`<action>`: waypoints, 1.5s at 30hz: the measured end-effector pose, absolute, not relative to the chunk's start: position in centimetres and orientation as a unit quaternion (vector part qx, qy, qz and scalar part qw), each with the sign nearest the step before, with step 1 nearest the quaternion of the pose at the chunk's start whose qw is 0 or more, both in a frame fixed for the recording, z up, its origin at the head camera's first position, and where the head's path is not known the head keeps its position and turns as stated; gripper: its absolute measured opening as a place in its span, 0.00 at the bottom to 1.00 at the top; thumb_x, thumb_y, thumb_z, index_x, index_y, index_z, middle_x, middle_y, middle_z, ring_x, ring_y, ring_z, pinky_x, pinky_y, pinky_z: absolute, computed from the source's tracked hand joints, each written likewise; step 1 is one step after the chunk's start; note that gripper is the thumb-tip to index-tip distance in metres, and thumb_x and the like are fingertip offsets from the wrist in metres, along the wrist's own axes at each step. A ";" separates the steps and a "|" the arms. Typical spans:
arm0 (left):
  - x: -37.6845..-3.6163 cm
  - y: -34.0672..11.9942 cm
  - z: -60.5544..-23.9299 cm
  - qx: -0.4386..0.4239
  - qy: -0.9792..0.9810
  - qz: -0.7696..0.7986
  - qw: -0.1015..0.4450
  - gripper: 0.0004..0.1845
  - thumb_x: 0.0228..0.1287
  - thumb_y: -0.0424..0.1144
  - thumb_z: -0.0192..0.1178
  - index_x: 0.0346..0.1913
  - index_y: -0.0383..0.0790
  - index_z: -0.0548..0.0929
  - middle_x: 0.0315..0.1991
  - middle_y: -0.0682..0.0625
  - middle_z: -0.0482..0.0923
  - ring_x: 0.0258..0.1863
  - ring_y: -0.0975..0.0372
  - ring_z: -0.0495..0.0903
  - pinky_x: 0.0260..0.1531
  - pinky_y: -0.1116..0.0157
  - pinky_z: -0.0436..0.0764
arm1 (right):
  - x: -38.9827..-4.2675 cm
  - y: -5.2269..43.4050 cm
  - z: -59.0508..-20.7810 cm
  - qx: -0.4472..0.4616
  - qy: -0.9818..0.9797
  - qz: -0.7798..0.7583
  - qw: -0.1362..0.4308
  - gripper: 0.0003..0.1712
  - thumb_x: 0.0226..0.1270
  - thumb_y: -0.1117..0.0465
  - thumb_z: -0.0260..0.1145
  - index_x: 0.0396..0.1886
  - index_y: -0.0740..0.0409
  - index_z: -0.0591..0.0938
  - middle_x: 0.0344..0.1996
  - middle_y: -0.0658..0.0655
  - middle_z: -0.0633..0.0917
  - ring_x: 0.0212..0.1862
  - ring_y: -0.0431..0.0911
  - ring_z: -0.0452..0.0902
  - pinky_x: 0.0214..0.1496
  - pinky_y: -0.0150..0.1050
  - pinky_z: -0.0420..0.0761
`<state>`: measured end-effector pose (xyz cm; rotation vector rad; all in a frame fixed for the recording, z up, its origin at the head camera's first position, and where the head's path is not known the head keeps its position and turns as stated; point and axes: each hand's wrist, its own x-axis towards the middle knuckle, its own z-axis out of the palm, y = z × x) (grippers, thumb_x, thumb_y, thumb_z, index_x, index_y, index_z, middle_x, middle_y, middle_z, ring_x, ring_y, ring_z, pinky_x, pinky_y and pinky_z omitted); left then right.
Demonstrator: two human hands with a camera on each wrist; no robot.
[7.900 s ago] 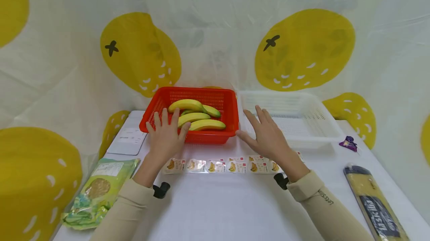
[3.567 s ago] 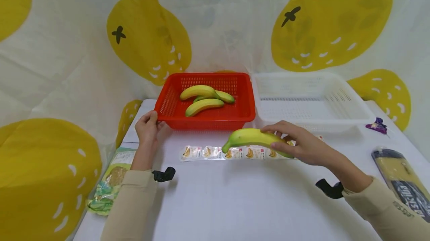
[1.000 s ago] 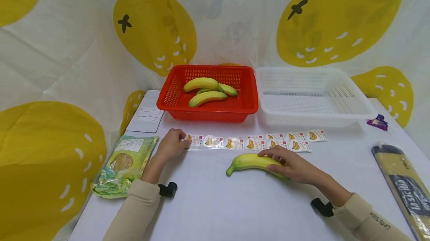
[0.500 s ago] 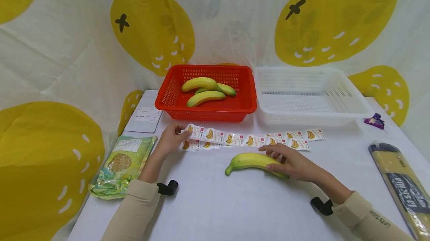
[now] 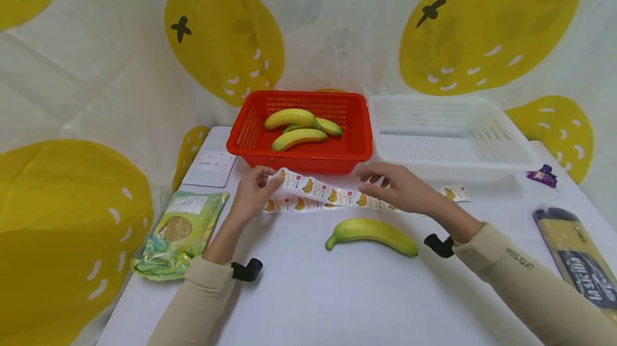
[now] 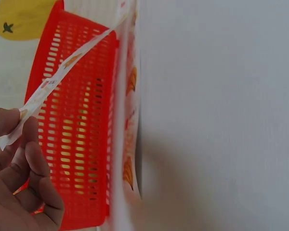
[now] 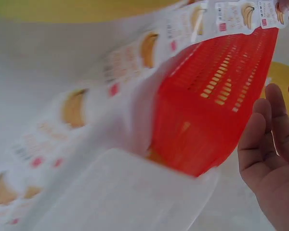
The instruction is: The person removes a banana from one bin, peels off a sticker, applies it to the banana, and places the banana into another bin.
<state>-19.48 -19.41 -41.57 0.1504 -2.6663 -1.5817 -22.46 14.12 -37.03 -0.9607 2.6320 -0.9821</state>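
My left hand [image 5: 251, 192] pinches the left end of a strip of banana stickers [image 5: 315, 189] between thumb and fingers. That end is raised, and the left wrist view shows the sticker strip [image 6: 62, 71] slanting away from the fingertips in front of the red basket. A second row of stickers [image 5: 277, 206] lies beneath it on the table. My right hand [image 5: 397, 188] hovers over the right part of the strip, fingers loosely bent with nothing in them, and hides several stickers. A yellow banana with green ends [image 5: 371, 228] lies on the table in front of the strip.
Behind the strip, a red basket [image 5: 308, 163] holds several bananas, and a white basket [image 5: 448, 166] stands beside it. At left are a green food bag [image 5: 180, 233] and a white card [image 5: 209, 169]. A pasta packet [image 5: 573, 249] and purple wrapper [image 5: 543, 175] lie at right.
The right hand took a banana from the red basket, laid it down, then let go and moved up over the strip. The left hand left the basket rim and lifted the strip's end.
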 end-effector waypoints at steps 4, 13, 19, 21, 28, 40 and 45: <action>-19.1 -18.9 -41.1 0.032 -0.852 -0.521 0.044 0.16 0.71 0.44 0.64 0.54 0.40 0.79 0.44 0.44 0.75 0.45 0.56 0.72 0.41 0.67 0.74 | -24.5 10.1 -36.4 -0.331 0.875 -0.338 0.100 0.19 0.73 0.55 0.66 0.61 0.55 0.83 0.48 0.51 0.87 0.49 0.47 0.79 0.53 0.43 0.81; -18.6 -18.2 -40.7 -0.003 -0.844 -0.531 0.071 0.14 0.71 0.43 0.64 0.52 0.40 0.80 0.33 0.47 0.74 0.37 0.57 0.72 0.36 0.67 0.72 | -26.4 3.2 -36.7 -0.350 0.856 -0.361 0.120 0.16 0.74 0.56 0.65 0.58 0.53 0.84 0.49 0.52 0.88 0.49 0.47 0.81 0.55 0.43 0.83; -18.4 -18.0 -40.8 -0.020 -0.842 -0.532 0.085 0.12 0.71 0.41 0.64 0.50 0.38 0.81 0.29 0.48 0.71 0.35 0.56 0.71 0.35 0.66 0.70 | -26.6 1.7 -36.9 -0.338 0.859 -0.362 0.128 0.12 0.73 0.57 0.66 0.54 0.51 0.85 0.47 0.51 0.88 0.47 0.47 0.80 0.51 0.40 0.84; -18.4 -17.9 -40.9 -0.021 -0.842 -0.532 0.086 0.12 0.71 0.41 0.64 0.50 0.37 0.81 0.29 0.48 0.72 0.35 0.56 0.71 0.35 0.66 0.70 | -26.6 1.5 -37.0 -0.336 0.859 -0.364 0.130 0.11 0.73 0.57 0.67 0.52 0.51 0.85 0.46 0.52 0.88 0.47 0.48 0.79 0.50 0.39 0.84; -18.3 -17.7 -40.9 -0.012 -0.843 -0.534 0.071 0.14 0.71 0.43 0.63 0.52 0.38 0.80 0.34 0.44 0.78 0.37 0.56 0.73 0.36 0.68 0.73 | -26.5 1.3 -37.3 -0.331 0.862 -0.361 0.132 0.09 0.72 0.57 0.68 0.49 0.51 0.85 0.42 0.51 0.88 0.45 0.47 0.80 0.48 0.38 0.83; -18.7 -18.3 -40.9 0.029 -0.813 -0.582 -0.005 0.25 0.72 0.56 0.60 0.61 0.44 0.76 0.50 0.44 0.80 0.44 0.54 0.77 0.45 0.62 0.80 | -26.2 1.7 -38.1 -0.347 0.856 -0.368 0.111 0.06 0.73 0.58 0.67 0.45 0.51 0.85 0.39 0.51 0.87 0.43 0.46 0.79 0.49 0.38 0.83; -20.0 -19.4 -40.4 0.101 -0.772 -0.618 -0.108 0.31 0.73 0.64 0.53 0.62 0.41 0.75 0.56 0.45 0.77 0.45 0.56 0.77 0.47 0.61 0.83 | -25.9 2.0 -38.5 -0.368 0.850 -0.367 0.089 0.05 0.73 0.59 0.67 0.44 0.51 0.85 0.38 0.50 0.87 0.41 0.45 0.80 0.46 0.37 0.84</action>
